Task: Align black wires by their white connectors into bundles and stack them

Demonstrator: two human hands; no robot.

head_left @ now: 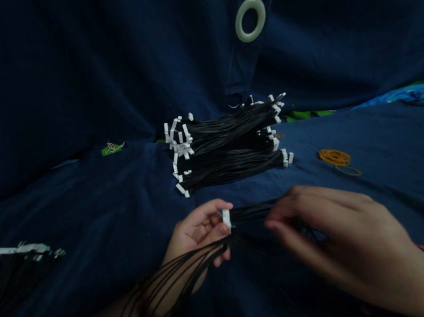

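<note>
Head view, lower centre: black cords (pixel 250 211) gripped at white tag (pixel 226 218) end by left hand (pixel 198 232), thumb and fingers closed on them, probably so ends are held level. Same cords pinched just to right by right hand (pixel 346 244), fingertips closed. Slack looped over left wrist, off cloth. Centre: stacked bundles (pixel 230 144) laid on blue cloth (pixel 80 203); rubber bands (pixel 335 157) placed right of stack, seemingly within reach.
</note>
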